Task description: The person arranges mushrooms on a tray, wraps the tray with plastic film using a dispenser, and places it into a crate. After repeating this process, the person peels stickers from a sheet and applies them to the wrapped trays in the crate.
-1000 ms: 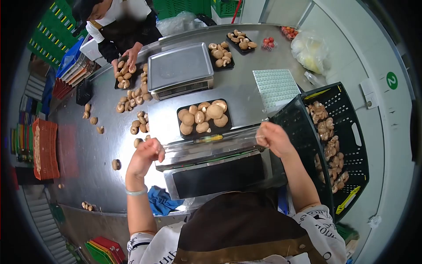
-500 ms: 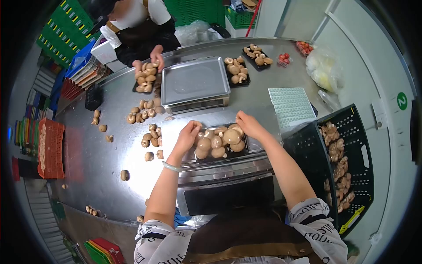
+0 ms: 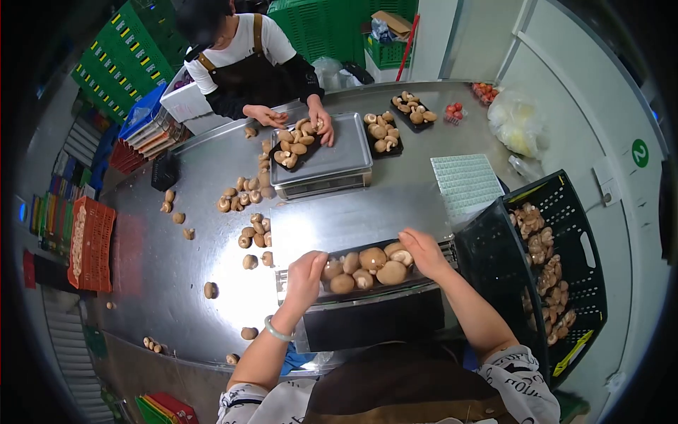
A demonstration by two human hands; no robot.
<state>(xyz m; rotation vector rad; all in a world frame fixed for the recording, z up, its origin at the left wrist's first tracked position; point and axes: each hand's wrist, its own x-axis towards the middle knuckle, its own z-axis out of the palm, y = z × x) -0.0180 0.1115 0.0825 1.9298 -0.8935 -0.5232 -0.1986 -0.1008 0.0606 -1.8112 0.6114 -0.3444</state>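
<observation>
Brown mushrooms (image 3: 372, 258) lie in a black tray just in front of my body, over the front edge of a metal wrapping machine (image 3: 357, 212). A glossy sheen on them looks like clear film. My left hand (image 3: 306, 277), with a pale bangle at the wrist, is closed on the tray's left end. At its right end my right hand (image 3: 426, 252) grips the other side, fingers over the edge. The tray's underside and most fingertips are hidden.
Across the table a co-worker (image 3: 247, 60) has both hands by a mushroom tray on the scale (image 3: 339, 134). Loose mushrooms (image 3: 244, 196) lie left. A label sheet (image 3: 467, 185) and black crate (image 3: 586, 254) of mushrooms stand right, with filled trays (image 3: 413, 113) behind.
Both my hands and the mushroom tray have come nearer my body, and my grip has moved round the tray's ends. The co-worker's tray has shifted from the table onto the scale.
</observation>
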